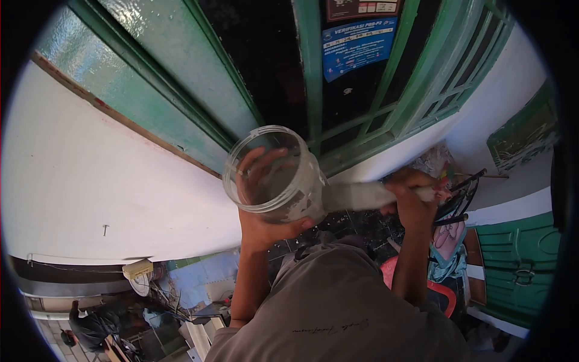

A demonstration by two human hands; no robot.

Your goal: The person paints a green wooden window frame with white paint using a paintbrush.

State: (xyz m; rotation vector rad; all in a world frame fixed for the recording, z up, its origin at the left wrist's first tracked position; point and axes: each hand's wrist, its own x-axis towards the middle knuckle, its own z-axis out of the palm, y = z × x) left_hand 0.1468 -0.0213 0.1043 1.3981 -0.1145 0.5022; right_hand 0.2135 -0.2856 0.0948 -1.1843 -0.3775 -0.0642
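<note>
My left hand (260,225) is wrapped round a clear plastic jar (309,188) with a threaded, open mouth. Its fingers show through the clear wall on the far side, and the thumb lies along the lower side. Whitish paint smears coat the jar's wall and base. To the right, my right hand (415,192) is closed round a pale, paint-covered paintbrush (359,196), blurred by motion. The brush lies roughly level, its wide end right beside the jar's base and its narrow handle end sticking out past my fist.
Ahead are a green-framed window (310,78) with a blue sticker (360,48) and a white wall (78,175). A red plastic chair (443,297) and a green door (518,265) stand at right. A person (96,326) is at lower left.
</note>
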